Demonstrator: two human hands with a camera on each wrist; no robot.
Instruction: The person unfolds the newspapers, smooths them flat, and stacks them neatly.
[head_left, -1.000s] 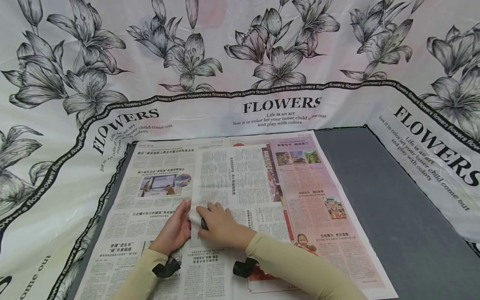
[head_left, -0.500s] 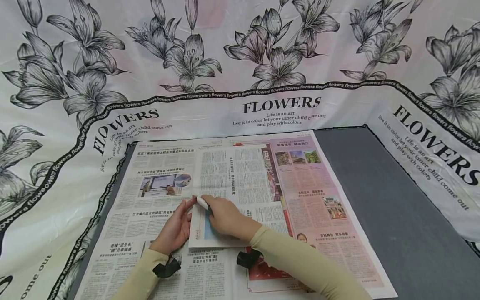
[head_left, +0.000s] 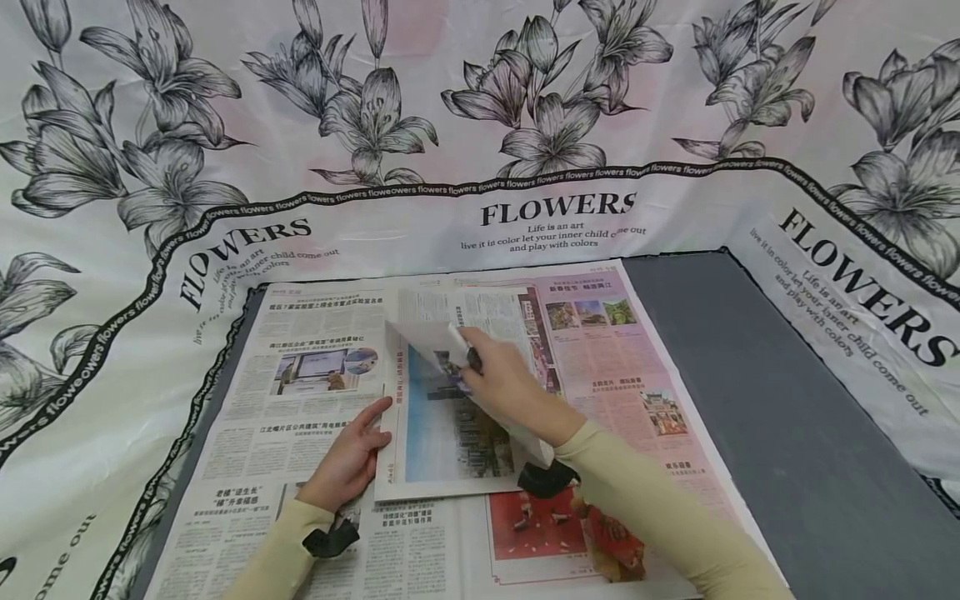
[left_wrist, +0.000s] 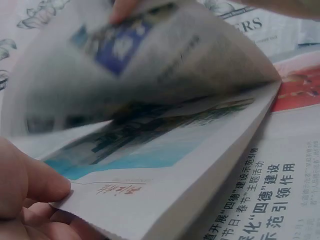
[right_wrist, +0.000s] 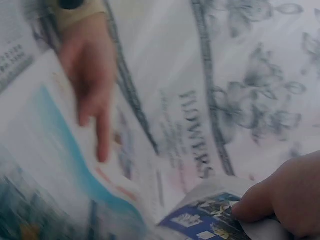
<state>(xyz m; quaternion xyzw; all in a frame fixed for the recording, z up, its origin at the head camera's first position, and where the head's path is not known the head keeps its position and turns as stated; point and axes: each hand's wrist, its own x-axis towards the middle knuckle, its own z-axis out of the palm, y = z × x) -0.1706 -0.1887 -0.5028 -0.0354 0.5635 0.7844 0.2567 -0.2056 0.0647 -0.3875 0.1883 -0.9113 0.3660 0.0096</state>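
A folded newspaper (head_left: 431,442) lies on spread newspaper sheets, a blue-edged picture showing on its exposed page. My right hand (head_left: 510,387) pinches the lifted page (head_left: 423,335) by its left edge; the page curls up and over to the right. A small black item (head_left: 474,360) shows beside the right fingers, its kind unclear. My left hand (head_left: 348,458) holds the folded newspaper's left edge; in the left wrist view its thumb (left_wrist: 47,182) lies on top and fingers are underneath. The right wrist view shows the right thumb (right_wrist: 260,202) on the lifted page's printed side.
Spread newspaper sheets (head_left: 315,321) cover much of the grey table (head_left: 750,400), which shows bare at the right. A white flower-printed cloth (head_left: 420,233) stands around the back and sides. Black bands (head_left: 332,540) sit on both wrists.
The right hand has moved up and right, lifting the top page off the left edge and uncovering the picture page. The left hand stays at the left edge.
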